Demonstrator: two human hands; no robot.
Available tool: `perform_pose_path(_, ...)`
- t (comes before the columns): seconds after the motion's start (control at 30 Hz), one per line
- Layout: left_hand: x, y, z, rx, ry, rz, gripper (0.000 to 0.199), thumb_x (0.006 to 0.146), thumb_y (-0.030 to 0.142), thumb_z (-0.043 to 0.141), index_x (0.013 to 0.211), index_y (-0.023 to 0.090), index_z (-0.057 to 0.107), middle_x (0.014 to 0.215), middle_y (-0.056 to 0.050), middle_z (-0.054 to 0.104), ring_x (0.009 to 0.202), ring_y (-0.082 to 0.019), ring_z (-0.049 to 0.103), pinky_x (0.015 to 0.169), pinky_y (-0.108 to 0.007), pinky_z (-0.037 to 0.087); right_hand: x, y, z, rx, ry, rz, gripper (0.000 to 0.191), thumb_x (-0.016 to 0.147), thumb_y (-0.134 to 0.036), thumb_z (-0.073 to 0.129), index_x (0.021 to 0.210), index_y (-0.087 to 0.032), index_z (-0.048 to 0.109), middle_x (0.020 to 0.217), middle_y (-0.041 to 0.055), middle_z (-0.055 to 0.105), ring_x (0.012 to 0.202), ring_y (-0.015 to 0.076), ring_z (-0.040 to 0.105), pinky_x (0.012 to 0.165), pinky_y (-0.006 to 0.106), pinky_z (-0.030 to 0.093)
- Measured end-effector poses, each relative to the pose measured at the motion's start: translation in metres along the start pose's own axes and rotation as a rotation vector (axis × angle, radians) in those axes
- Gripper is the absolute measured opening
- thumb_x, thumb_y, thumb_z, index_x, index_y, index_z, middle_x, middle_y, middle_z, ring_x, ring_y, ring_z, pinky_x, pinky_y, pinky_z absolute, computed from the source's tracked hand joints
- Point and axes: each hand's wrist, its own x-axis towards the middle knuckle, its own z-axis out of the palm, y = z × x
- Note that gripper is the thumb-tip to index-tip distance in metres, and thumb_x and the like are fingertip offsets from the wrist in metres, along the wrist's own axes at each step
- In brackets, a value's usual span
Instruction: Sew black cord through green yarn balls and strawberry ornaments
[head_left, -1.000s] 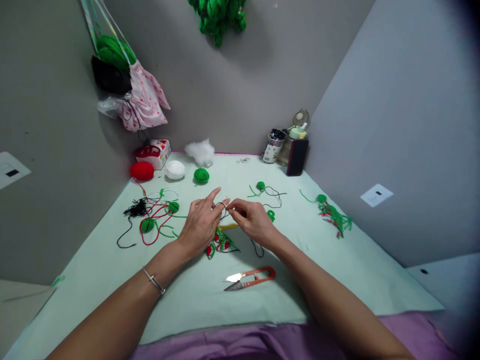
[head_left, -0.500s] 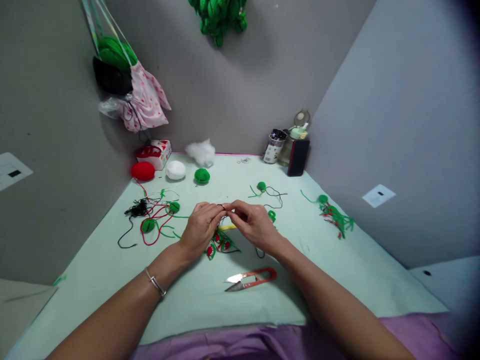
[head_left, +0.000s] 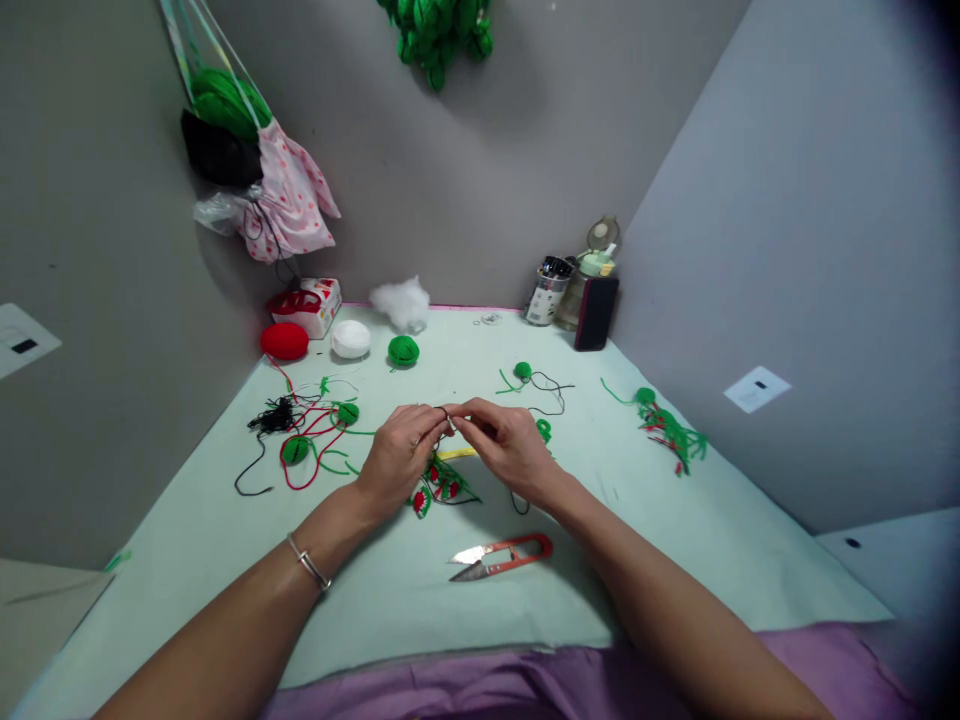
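Observation:
My left hand point(head_left: 396, 450) and my right hand point(head_left: 510, 447) meet fingertip to fingertip above the middle of the pale green table. Both are closed in a pinch on a thin black yarn point(head_left: 444, 411), which loops between the fingertips. Just below my left hand lie small red, white and green crocheted pieces point(head_left: 422, 498) with loose strands. A yellow strip point(head_left: 456, 454) shows between the hands. Orange-handled thread snips point(head_left: 501, 557) rest nearer to me, blades pointing left.
Red yarn point(head_left: 285, 341), white yarn point(head_left: 351, 340) and a green ball point(head_left: 403, 351) sit at the back left, near white stuffing point(head_left: 405, 304). A phone point(head_left: 597, 314) leans at the back right. Green-red pieces point(head_left: 677, 437) lie at the right.
The fingertips have shifted slightly, and the dark yarn loop between them shows a little more. Everything else looks the same apart from a slight camera movement.

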Motion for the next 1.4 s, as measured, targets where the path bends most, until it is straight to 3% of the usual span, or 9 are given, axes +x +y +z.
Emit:
perform_pose_path(0.2,0.0012,0.0062,-0.0025,0.013,-0.047,-0.073,0.037,0.102,0.021,0.039,0.133,0.016,0.06,0.09,-0.006,0.066,0.081,-0.017,0.063,0.078,-0.031,0.053,0.0007,0.0038,-0.0001,0.032,0.096,0.035,0.018,0.093,-0.027,0.058,0.097,-0.018,0.073,0.056,-0.006,0.046,0.052,0.0087,0.036,0.055,0.023,0.032)
perform_pose_path(0.43,-0.001,0.0048,-0.0003,-0.063,-0.111,-0.048,0.042,0.103,0.021,0.035,0.14,0.017,0.054,0.122,-0.011,0.067,0.116,-0.02,0.064,0.098,-0.034,0.053,0.0001,-0.0011,0.0001,0.039,0.007,0.04,0.02,0.094,-0.024,0.056,0.101,-0.017,0.073,0.058,-0.0054,0.048,0.053,0.0084,0.034,0.055,0.022,0.031)
perform_pose_path(1.07,-0.0021,0.0031,-0.0003,-0.027,-0.088,-0.007,0.036,0.103,0.019,0.036,0.13,0.018,0.06,0.105,-0.008,0.067,0.096,-0.018,0.066,0.084,-0.029,0.055,0.0024,0.0009,-0.0055,0.028,-0.029,0.044,0.02,0.094,-0.026,0.055,0.1,-0.019,0.074,0.057,-0.0059,0.043,0.053,0.0092,0.031,0.056,0.023,0.03)
perform_pose_path(1.4,-0.0013,0.0044,-0.0019,-0.004,-0.105,-0.019,0.035,0.101,0.017,0.037,0.123,0.018,0.064,0.093,-0.006,0.064,0.088,-0.018,0.064,0.082,-0.03,0.054,0.0046,0.0031,-0.007,0.116,-0.075,0.068,0.021,0.094,-0.027,0.056,0.098,-0.017,0.074,0.063,-0.0039,0.055,0.054,0.0083,0.033,0.055,0.023,0.029)
